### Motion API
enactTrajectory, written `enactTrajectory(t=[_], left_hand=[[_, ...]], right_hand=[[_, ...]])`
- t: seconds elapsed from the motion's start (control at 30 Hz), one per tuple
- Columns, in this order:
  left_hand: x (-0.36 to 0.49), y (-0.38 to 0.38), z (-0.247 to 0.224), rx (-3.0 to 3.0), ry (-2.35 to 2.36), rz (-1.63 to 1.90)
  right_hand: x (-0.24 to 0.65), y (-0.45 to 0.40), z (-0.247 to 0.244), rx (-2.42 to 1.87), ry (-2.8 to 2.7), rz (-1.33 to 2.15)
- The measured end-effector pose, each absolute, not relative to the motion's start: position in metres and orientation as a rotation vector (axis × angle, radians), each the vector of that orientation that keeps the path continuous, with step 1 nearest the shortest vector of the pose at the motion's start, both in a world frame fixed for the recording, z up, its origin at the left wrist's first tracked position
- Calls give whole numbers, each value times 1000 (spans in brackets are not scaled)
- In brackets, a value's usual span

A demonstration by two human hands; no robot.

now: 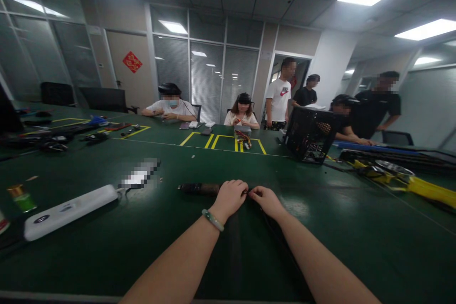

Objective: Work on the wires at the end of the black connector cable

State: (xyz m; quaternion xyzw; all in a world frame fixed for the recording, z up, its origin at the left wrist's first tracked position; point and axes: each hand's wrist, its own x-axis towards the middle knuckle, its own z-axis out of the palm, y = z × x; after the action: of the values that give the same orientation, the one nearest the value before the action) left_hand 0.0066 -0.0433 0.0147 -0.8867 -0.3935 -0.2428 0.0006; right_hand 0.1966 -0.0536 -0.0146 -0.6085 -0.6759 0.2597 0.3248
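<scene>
On the green table lies a long dark cylindrical tool with a narrow tip at its left end; it looks like an electric screwdriver. My left hand, with a bangle on the wrist, closes over the right end of it. Close beside it, my right hand has thumb and fingers pinched together at the tool's tail end. A dark cord runs from there toward me, under my right forearm. The fingers hide exactly what is pinched between them.
To the left are a white power strip, a phone and a small green bottle. A black computer case stands at the right, near a yellow strap. Several other people sit or stand around the table.
</scene>
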Motion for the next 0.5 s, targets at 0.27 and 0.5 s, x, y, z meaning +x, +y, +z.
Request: enactTrajectory(t=[0.27, 0.5], left_hand=[[6, -43, 14, -2792, -1194, -782], [6, -43, 14, -2787, -1196, -798]], right_hand=[[196, -55, -12, -1576, -1812, 601], [195, -56, -11, -1611, -1774, 662]])
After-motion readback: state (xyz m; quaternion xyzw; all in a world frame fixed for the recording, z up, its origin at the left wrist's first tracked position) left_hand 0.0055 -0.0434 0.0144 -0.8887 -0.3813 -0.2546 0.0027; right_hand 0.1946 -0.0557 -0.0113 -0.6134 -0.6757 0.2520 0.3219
